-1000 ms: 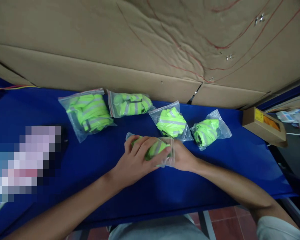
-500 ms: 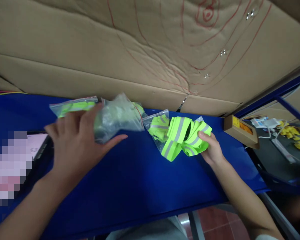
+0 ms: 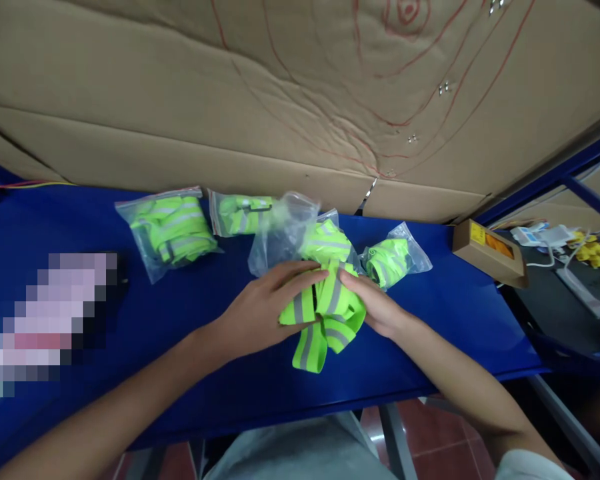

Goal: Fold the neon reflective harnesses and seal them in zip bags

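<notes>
A bundle of neon-yellow reflective strap [image 3: 336, 303] with silver-grey stripes is between my two hands, above the blue table. My left hand [image 3: 255, 307] grips its left side, and my right hand [image 3: 377, 303] presses on it from the right. Loops of the strap hang below my fingers. Just behind it lies a clear plastic bag [image 3: 267, 247], partly over the bagged straps beside it. Other zip bags with the same neon straps stand along the back: one bagged strap [image 3: 177, 227] at left, another [image 3: 243, 213] near the middle, and one [image 3: 387, 260] to the right.
A cardboard wall [image 3: 155, 100] with red drawn lines closes off the back of the blue table [image 3: 240, 393]. At the left lies a phone-like device with a blurred screen [image 3: 55, 307]. A small brown box [image 3: 490, 250] stands at the right end, near a dark side surface with yellow items [image 3: 595, 250].
My left hand has let go of the clear plastic bag and moved right onto the strap bundle. My right hand has brought the bundle left and closer to me.
</notes>
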{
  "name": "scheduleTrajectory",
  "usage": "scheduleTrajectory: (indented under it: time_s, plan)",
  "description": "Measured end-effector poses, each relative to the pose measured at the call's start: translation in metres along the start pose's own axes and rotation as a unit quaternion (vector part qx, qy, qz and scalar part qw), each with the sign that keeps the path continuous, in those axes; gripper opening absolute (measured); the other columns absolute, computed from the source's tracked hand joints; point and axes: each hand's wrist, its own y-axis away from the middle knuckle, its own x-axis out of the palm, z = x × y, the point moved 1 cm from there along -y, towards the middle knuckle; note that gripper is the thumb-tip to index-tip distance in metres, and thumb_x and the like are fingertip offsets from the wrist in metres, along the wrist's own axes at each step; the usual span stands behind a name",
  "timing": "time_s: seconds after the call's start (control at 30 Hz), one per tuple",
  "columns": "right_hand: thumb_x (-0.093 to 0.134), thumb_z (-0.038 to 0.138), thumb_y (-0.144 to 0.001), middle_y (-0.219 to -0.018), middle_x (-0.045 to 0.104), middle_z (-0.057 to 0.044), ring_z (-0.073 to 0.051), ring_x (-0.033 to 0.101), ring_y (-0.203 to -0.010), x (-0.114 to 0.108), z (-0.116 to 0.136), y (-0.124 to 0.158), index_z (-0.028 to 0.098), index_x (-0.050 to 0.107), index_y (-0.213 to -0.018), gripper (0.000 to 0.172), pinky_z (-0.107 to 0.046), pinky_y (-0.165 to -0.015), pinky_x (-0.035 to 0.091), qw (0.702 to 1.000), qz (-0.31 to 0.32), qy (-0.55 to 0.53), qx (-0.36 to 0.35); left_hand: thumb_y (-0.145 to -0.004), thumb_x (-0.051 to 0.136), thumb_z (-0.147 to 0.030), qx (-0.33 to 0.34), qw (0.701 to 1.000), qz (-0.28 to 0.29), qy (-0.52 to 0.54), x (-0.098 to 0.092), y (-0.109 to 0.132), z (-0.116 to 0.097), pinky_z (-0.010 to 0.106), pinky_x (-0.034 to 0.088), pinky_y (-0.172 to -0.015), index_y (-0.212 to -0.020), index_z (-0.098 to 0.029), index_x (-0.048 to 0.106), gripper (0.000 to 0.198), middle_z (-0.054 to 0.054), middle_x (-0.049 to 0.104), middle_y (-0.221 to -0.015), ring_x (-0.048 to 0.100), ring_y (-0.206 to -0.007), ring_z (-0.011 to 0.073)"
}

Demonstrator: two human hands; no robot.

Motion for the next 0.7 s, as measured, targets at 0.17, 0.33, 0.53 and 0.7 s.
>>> scheduleTrajectory:
  time_s: [0.17, 0.33, 0.53, 0.7]
  plan:
    - [0.073, 0.063, -0.084, -0.107, 0.067, -0.009, -0.021, 0.065, -0.084, -0.005, -0.012, -0.001, 0.022, 0.057, -0.135, 0.067, -0.034, -0.07, 0.056, 0.935, -0.084, 0.248, -0.24, -0.083, 0.078, -0.051, -0.297, 0.895, -0.051, 0.33, 0.004, 0.004, 0.02, 0.036, 0.058, -0.094, -0.125, -0.021, 0.067, 0.053, 0.008, 0.074, -0.121, 0.07, -0.111, 0.0282]
    - [0.078, 0.038, -0.086, -0.151, 0.042, -0.015, -0.035, 0.048, -0.138, -0.005, -0.013, 0.008, 0.034, 0.032, -0.157, 0.085, -0.055, -0.111, 0.049, 0.789, -0.165, 0.43, -0.406, -0.077, 0.082, -0.056, -0.424, 0.783, -0.063, 0.451, 0.008, 0.006, 0.023, 0.03, 0.058, -0.069, -0.118, -0.02, 0.07, 0.056, 0.006, 0.076, -0.101, 0.072, -0.088, 0.0246]
    - [0.077, 0.046, -0.088, -0.157, 0.039, -0.015, -0.033, 0.043, -0.148, 0.007, -0.028, 0.006, 0.033, 0.025, -0.161, 0.091, -0.049, -0.118, 0.046, 0.8, 0.003, 0.451, -0.396, -0.073, 0.082, -0.062, -0.476, 0.776, -0.016, 0.413, 0.019, 0.01, 0.014, 0.032, 0.058, -0.073, -0.093, -0.017, 0.077, 0.049, 0.007, 0.077, -0.091, 0.072, -0.085, 0.0252]
    - [0.076, 0.047, -0.088, -0.146, 0.05, -0.016, -0.031, 0.054, -0.139, 0.005, -0.03, 0.007, 0.029, 0.045, -0.152, 0.074, -0.044, -0.111, 0.053, 0.794, -0.001, 0.44, -0.421, -0.087, 0.064, -0.069, -0.443, 0.744, 0.054, 0.498, 0.018, 0.011, 0.011, 0.038, 0.061, -0.081, -0.109, -0.021, 0.075, 0.054, 0.01, 0.078, -0.103, 0.074, -0.096, 0.0284]
